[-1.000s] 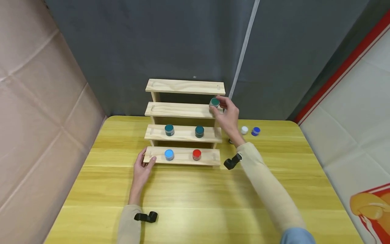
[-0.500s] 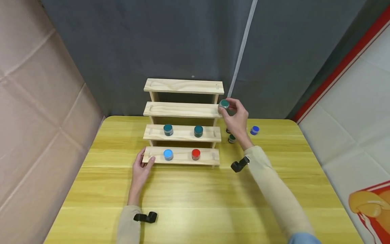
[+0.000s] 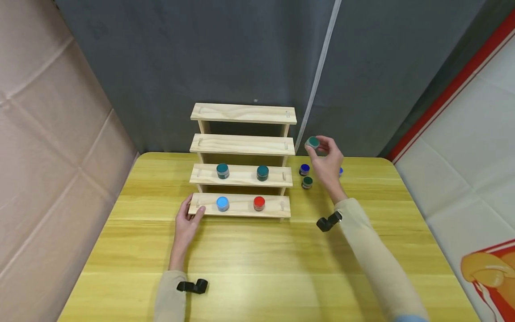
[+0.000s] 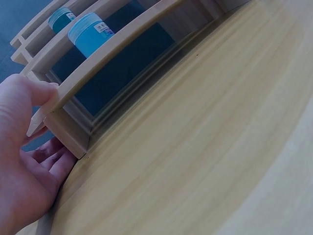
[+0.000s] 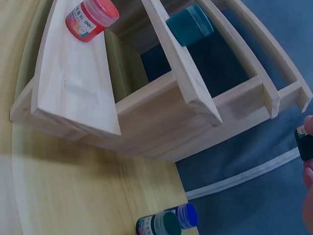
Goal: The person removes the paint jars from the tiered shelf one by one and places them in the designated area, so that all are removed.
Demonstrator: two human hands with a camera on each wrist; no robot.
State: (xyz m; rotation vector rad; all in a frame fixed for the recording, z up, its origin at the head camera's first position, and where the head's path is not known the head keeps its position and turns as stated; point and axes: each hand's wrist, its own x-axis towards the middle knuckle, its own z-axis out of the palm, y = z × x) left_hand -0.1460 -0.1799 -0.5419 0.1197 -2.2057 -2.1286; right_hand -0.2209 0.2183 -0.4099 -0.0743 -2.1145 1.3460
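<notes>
My right hand [image 3: 327, 163] pinches a small paint jar with a dark green lid [image 3: 312, 142], held in the air right of the tiered wooden shelf [image 3: 241, 145]. At the lowest tier's left end, my left hand [image 3: 187, 226] grips the board, thumb on top, other fingers round the side. That tier bears a light blue jar [image 3: 222, 204] and a red jar [image 3: 259, 203]. On the tier above stand two teal jars, a left one [image 3: 222, 171] and a right one [image 3: 262, 173]. In the right wrist view only the fingertips and part of the held jar [image 5: 305, 143] show.
On the table [image 3: 257, 268], right of the shelf, stand a dark blue jar [image 3: 304, 169] and a dark green jar [image 3: 307, 182]. Another blue jar [image 3: 341, 171] is mostly hidden behind the right hand. A grey curtain [image 3: 181, 58] hangs behind the shelf.
My right hand has carried the green-lidded jar rightward and slightly down, away from the second-highest tier. Jars on the table beside the shelf have come into sight. The left hand stays put.
</notes>
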